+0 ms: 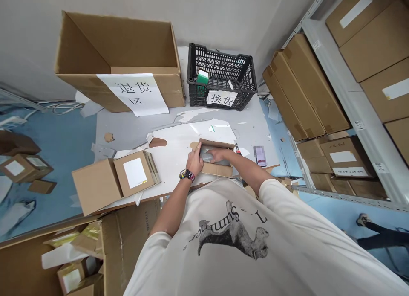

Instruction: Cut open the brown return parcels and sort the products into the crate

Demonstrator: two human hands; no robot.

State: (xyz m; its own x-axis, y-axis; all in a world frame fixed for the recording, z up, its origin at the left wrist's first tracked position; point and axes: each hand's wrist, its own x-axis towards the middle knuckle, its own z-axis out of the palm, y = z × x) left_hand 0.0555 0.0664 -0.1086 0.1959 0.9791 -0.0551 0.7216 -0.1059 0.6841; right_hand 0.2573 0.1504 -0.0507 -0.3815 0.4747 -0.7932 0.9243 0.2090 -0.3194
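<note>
A small cardboard box (217,171) lies on the table in front of me with its flaps folded open. My left hand (194,160) grips the left end of the box, thumb along its edge, a watch on the wrist. Inside the box is a grey, shiny item (207,156) that looks wrapped in plastic; its kind cannot be made out. My right hand (219,154) reaches into the box from the right, its fingers closed on this wrapped item. The fingertips are partly hidden.
A big open carton (121,70) and a black plastic crate (220,80) stand at the back. Closed boxes (134,172) sit at left. A phone (260,156) lies at right, near shelves of cartons (315,87). A carton (121,245) of packages is lower left.
</note>
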